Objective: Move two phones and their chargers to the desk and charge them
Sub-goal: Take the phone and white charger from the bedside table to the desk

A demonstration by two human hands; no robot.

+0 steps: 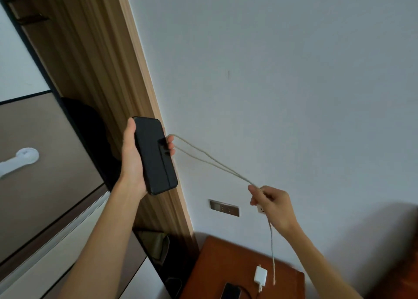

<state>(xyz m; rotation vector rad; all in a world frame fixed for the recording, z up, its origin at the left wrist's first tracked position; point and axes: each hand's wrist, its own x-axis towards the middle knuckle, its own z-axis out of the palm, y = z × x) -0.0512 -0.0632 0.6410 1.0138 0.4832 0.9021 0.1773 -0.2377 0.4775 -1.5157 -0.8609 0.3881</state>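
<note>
I see left hand (132,161) gripping black phone (155,156) against wood trim (135,72). Right hand (274,205) pinches looped cable (203,157). Second phone (230,293) and white charger (260,275) sit at wooden table (217,260) near edge.

Centre-left, the left grip (135,161) holds a black phone (155,156), its fingertips curled round the phone's right edge, where a loop of pale cable (271,242) begins. The doubled cable slants down to the right grip (271,205), which pinches it together with a white plug (260,209). The cable's end dangles above the table (217,260) at bottom centre, where a white charger (260,275) and a second phone (230,293) lie.
</note>
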